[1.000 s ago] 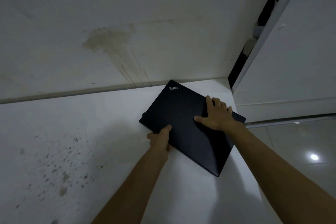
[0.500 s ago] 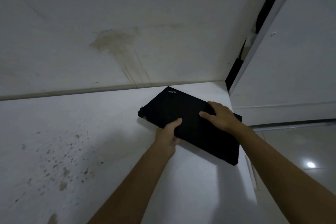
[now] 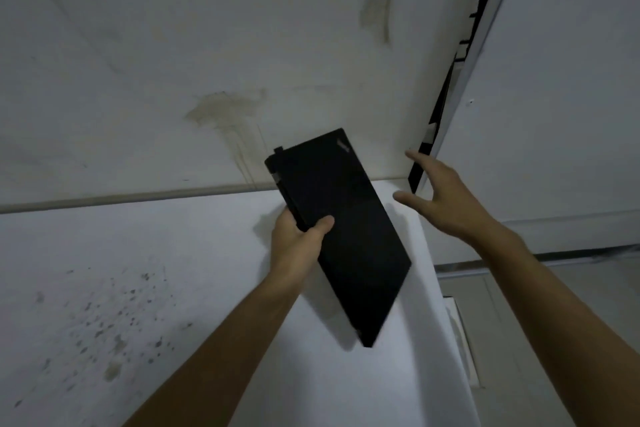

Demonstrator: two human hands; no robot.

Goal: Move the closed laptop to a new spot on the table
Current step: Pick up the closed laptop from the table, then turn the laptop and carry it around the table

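Note:
The closed black laptop is off the white table, tilted steeply with its logo corner up near the wall. My left hand grips its left edge, thumb on the lid and fingers underneath. My right hand hovers to the right of the laptop with fingers spread, a small gap away from it, holding nothing.
A stained white wall rises right behind the table. The table's right edge drops to a tiled floor. A white panel with a dark gap stands at the right. Dark speckles mark the table's left part.
The laptop lay on the table under both hands, then rose. Now my left hand alone holds it tilted up high, and my right hand has let go and moved off to the right.

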